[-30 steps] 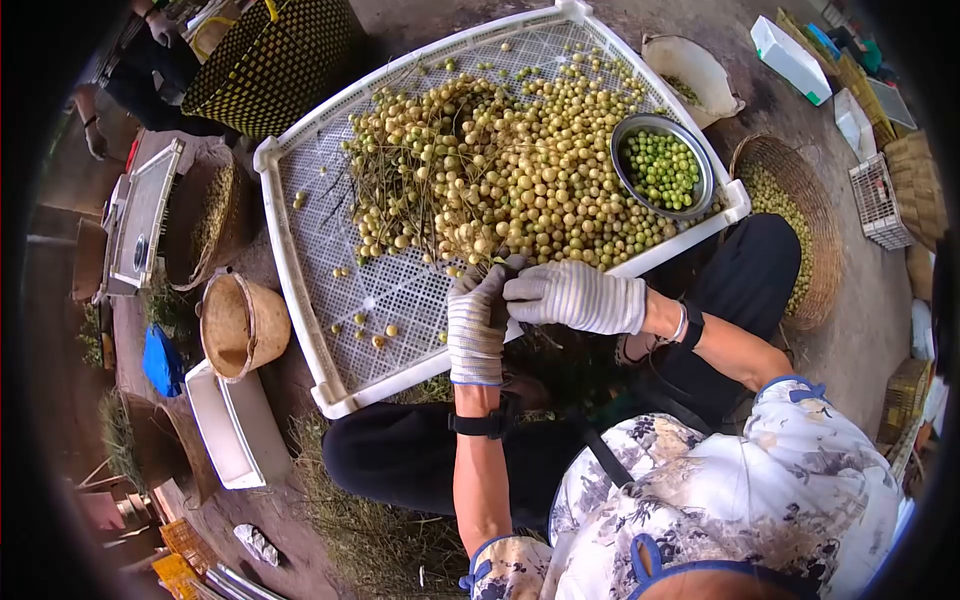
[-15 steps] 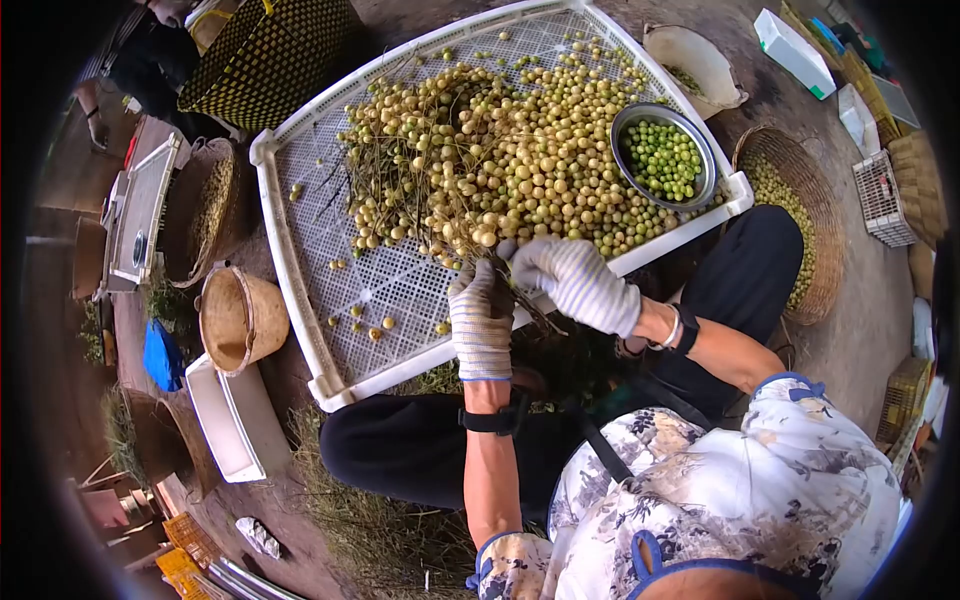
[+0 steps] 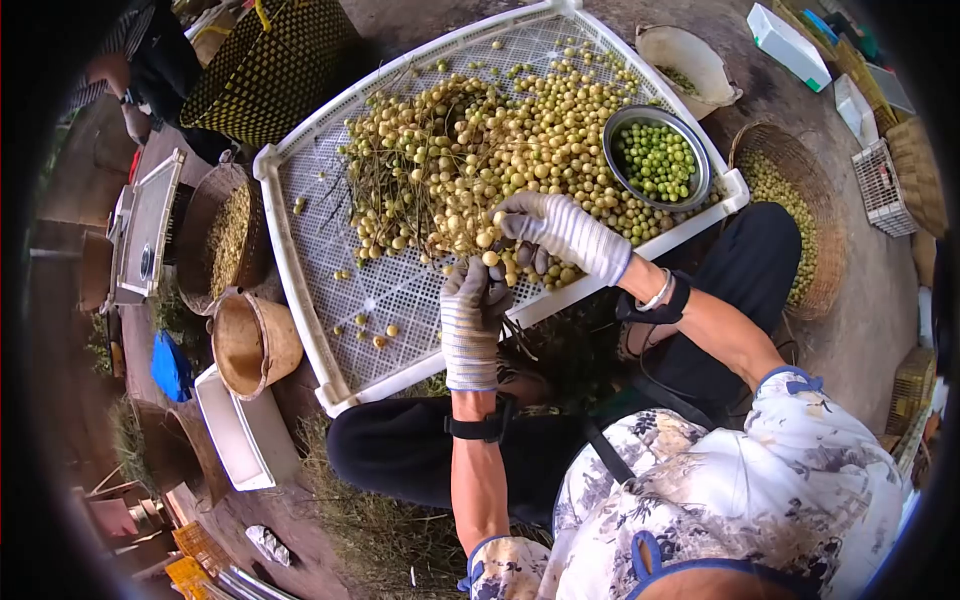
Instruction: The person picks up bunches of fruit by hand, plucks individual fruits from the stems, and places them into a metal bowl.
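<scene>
My left hand (image 3: 470,320), in a striped glove with dark fingertips, is closed around a bunch of fruit stems at the near edge of the white mesh tray (image 3: 330,375). My right hand (image 3: 568,238), gloved the same way, is curled over small round yellowish fruits (image 3: 490,258) at the top of that bunch. Its fingers partly hide what they hold. Behind both hands lies a heap of loose fruits (image 3: 560,140), with stemmed clusters (image 3: 420,180) on its left side. A metal bowl (image 3: 609,165) of greener fruits sits on the tray's right side.
Wicker baskets of fruit stand right (image 3: 835,240) and left (image 3: 262,225). A tan bucket (image 3: 285,340) and a white box (image 3: 245,440) are left of the tray. A black-and-yellow woven basket (image 3: 270,75) is at the back, near another person (image 3: 165,75). Cut stems (image 3: 390,540) cover the floor.
My right hand has moved up and slightly left from the stems onto the fruits. My left hand has shifted slightly down and left, still gripping the stems. The view has shifted a little.
</scene>
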### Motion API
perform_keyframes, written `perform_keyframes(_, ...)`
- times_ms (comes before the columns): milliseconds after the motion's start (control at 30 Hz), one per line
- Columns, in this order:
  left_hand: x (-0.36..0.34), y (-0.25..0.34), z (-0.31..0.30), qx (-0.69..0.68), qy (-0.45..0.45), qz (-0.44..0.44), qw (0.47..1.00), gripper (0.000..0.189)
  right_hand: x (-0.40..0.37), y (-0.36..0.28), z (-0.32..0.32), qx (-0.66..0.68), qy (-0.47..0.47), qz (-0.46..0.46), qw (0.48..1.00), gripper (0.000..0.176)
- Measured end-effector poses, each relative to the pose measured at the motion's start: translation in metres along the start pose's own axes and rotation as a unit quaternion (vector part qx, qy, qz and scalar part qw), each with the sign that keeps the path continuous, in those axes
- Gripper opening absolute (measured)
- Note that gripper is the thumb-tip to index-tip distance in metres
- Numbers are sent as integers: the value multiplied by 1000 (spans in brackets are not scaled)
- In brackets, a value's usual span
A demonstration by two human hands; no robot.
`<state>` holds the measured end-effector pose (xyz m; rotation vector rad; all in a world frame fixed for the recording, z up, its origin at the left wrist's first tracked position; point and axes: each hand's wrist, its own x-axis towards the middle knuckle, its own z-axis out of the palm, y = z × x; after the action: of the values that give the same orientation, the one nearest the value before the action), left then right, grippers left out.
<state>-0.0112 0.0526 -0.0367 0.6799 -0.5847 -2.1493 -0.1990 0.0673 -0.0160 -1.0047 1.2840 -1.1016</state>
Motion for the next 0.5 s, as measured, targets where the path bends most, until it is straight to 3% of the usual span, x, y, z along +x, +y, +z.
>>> perform_keyframes(67,1,5,6,32,23,-15,999,21,9,-2,8,-17,-11,-3,1000,38)
perform_keyframes(133,1,14,13,63,54,-24,996,20,11,-8,10,54,-15,2,998,36)
perform_keyframes(200,1,23,13,102,74,-24,992,19,14,-12,1,-19,-35,18,999,28)
perform_keyframes(267,-1,40,27,129,98,-28,986,20,12,-13,-5,66,-67,-4,996,36)
perform_keyframes(333,0,53,24,136,98,-32,985,21,16,-7,-19,240,-134,-3,961,35)
perform_keyframes(400,4,60,24,128,107,-1,986,21,19,-6,-22,294,-78,34,952,32)
perform_keyframes(500,6,59,33,148,149,25,977,17,13,-13,-7,202,-63,-42,976,45)
